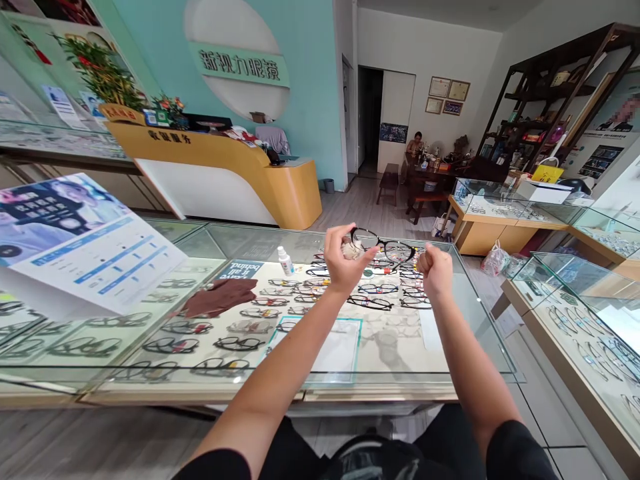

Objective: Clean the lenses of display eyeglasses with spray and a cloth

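My left hand (343, 260) is closed on a pair of dark-rimmed eyeglasses (381, 245), with its thumb and fingers at the left lens. The glasses are held up above the glass counter, lenses facing me. A crumpled whitish thing (353, 249) shows behind the left lens; its kind is unclear. Beside the right end of the frame, my right hand (437, 272) is curled into a closed grip. What lies inside those fingers is hidden. Below, rows of eyeglasses (377, 289) are laid out in the display case (395, 360).
On the counter are a white bottle (285, 261), a brown cloth (219, 297), a teal-edged white tray (333, 350) and a standing printed card (95, 247). More glass cases (575, 320) stand at the right. A yellow reception desk (295, 193) is behind; a person (415, 143) sits far back.
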A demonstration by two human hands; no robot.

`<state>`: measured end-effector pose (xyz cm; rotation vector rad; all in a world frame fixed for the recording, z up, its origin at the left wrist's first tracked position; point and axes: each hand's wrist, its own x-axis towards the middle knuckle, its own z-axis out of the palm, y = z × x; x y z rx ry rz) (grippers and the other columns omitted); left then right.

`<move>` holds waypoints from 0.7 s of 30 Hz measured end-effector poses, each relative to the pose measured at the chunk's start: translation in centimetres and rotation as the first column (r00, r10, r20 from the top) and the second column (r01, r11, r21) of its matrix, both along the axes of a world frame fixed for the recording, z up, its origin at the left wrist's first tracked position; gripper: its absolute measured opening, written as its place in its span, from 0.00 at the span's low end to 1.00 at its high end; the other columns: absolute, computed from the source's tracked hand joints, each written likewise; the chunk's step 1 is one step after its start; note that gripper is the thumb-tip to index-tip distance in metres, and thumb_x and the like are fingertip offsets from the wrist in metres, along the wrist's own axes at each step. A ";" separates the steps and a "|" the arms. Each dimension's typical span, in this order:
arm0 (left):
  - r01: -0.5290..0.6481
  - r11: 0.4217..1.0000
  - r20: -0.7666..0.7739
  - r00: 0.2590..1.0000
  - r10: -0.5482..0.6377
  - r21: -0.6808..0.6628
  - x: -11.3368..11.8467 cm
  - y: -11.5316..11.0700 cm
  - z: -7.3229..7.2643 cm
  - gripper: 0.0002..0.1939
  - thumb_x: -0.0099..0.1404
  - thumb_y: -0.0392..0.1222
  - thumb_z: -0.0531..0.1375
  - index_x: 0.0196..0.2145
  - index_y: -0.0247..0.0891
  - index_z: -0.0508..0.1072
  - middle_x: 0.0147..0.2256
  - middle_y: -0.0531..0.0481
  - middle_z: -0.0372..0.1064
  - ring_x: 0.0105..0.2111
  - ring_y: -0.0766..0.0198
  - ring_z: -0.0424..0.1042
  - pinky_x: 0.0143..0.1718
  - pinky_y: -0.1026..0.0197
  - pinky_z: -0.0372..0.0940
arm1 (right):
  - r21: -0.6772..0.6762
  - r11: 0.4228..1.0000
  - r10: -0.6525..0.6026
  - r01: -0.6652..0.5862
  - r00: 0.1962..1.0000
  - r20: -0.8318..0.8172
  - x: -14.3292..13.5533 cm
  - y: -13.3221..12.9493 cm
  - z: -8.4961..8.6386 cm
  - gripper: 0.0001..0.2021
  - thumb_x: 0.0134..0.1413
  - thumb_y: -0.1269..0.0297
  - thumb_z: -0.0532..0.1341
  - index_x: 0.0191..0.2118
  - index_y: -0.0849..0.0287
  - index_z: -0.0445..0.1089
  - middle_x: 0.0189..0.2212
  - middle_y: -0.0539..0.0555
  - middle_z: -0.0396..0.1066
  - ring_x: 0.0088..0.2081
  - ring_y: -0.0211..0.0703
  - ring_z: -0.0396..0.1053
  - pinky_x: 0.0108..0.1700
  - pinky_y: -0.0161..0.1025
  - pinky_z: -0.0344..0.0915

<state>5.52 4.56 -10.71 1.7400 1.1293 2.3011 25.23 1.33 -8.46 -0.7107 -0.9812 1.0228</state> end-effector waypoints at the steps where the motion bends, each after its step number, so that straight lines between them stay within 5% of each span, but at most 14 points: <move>1: -0.015 0.999 0.003 1.000 0.015 0.042 0.0 0.0 1.3 0.41 0.53 0.77 0.70 0.48 0.38 0.78 0.43 0.43 0.71 0.41 0.56 0.70 0.44 0.54 0.68 | 0.031 0.999 -0.010 0.010 1.000 0.003 -0.1 -0.1 1.4 0.35 0.49 0.48 0.72 0.15 0.52 0.43 0.13 0.40 0.39 0.19 0.29 0.37 0.22 0.38 0.39; 4: -0.034 0.984 -0.008 0.999 0.036 0.175 -0.2 -0.3 5.0 0.41 0.55 0.78 0.69 0.48 0.39 0.77 0.43 0.45 0.70 0.41 0.58 0.71 0.43 0.55 0.69 | 0.235 0.969 -0.086 0.078 0.996 0.025 -0.6 -0.9 5.6 0.36 0.53 0.46 0.70 0.16 0.52 0.42 0.14 0.41 0.37 0.19 0.30 0.35 0.23 0.39 0.37; 7: -0.027 0.967 -0.014 0.999 0.031 0.252 -0.6 -1.5 7.3 0.39 0.59 0.77 0.67 0.50 0.39 0.75 0.44 0.47 0.69 0.38 0.62 0.70 0.40 0.57 0.68 | 0.441 0.873 -0.227 0.207 0.974 -0.007 -1.8 -2.6 8.2 0.36 0.58 0.46 0.68 0.17 0.53 0.41 0.15 0.42 0.36 0.19 0.30 0.34 0.24 0.39 0.37; 14: 0.012 0.980 -0.037 0.999 -0.005 0.200 -2.2 -4.5 8.6 0.37 0.58 0.73 0.70 0.50 0.39 0.76 0.43 0.49 0.69 0.31 0.68 0.71 0.35 0.61 0.68 | 0.717 0.671 -0.336 0.190 0.940 0.065 -3.1 -5.4 7.2 0.33 0.70 0.59 0.63 0.21 0.55 0.40 0.18 0.44 0.36 0.21 0.31 0.34 0.27 0.42 0.34; 18: -0.029 0.996 -0.005 1.000 0.030 0.088 -2.8 -5.9 9.1 0.36 0.55 0.70 0.74 0.48 0.40 0.77 0.40 0.50 0.71 0.31 0.66 0.72 0.35 0.60 0.70 | 0.594 0.783 -0.403 0.183 0.877 0.261 -2.0 -5.9 7.3 0.23 0.67 0.53 0.67 0.24 0.53 0.59 0.17 0.42 0.45 0.20 0.33 0.39 0.24 0.41 0.35; 20: -0.089 0.995 -0.014 0.996 0.089 0.048 -3.1 -6.3 9.2 0.35 0.53 0.68 0.76 0.47 0.41 0.77 0.40 0.49 0.73 0.34 0.62 0.73 0.36 0.57 0.72 | 0.477 0.870 -0.347 0.125 0.843 0.411 -1.5 -6.2 7.7 0.11 0.62 0.54 0.72 0.38 0.51 0.72 0.17 0.39 0.45 0.19 0.33 0.37 0.22 0.39 0.34; 21: -0.119 0.992 -0.029 0.992 0.120 0.032 -3.2 -6.5 9.3 0.34 0.52 0.67 0.77 0.46 0.42 0.77 0.41 0.48 0.74 0.36 0.60 0.74 0.38 0.56 0.72 | 0.436 0.894 -0.322 0.102 0.824 0.467 -1.4 -6.4 8.0 0.12 0.59 0.55 0.74 0.44 0.50 0.75 0.17 0.38 0.44 0.19 0.33 0.37 0.21 0.39 0.34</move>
